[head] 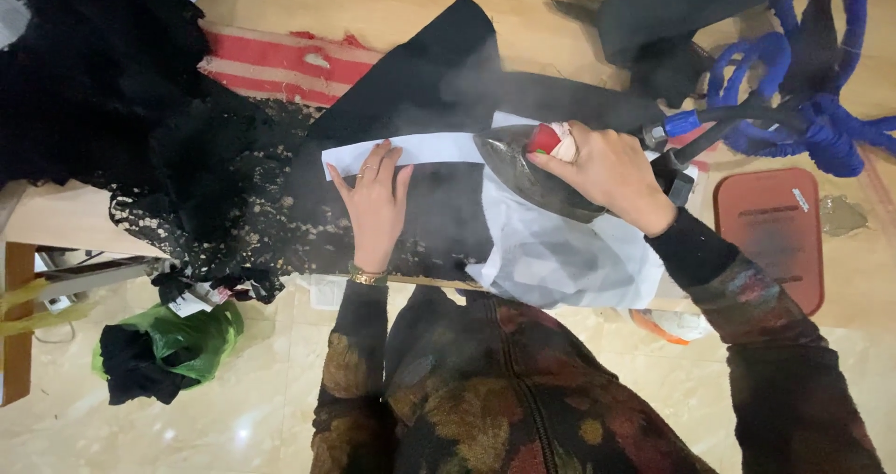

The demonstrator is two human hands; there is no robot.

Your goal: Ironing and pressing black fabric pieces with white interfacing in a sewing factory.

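Wooden tabletop (pixel 411 7) carries black cloth (pixel 420 73) under a white paper strip (pixel 439 147). Left hand (pixel 375 199) lies flat, open, pinning the strip; right hand (pixel 607 171) grips the steam iron (pixel 532 171). Steam could scald the nearby fingers (pixel 385 161).

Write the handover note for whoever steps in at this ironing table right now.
Left hand: flat, fingers spread, pinning the white strip onto the black fabric.
Right hand: gripping the steam iron, its tip on the strip's right end; steam is rising.
Things: black lace heaped to the left; white cloth under the iron, hanging off the near table edge; red iron rest to the right; blue hose behind it.
Done: cannot tell how much is pressed.
Left: the strip under and left of the left hand appears not yet reached.
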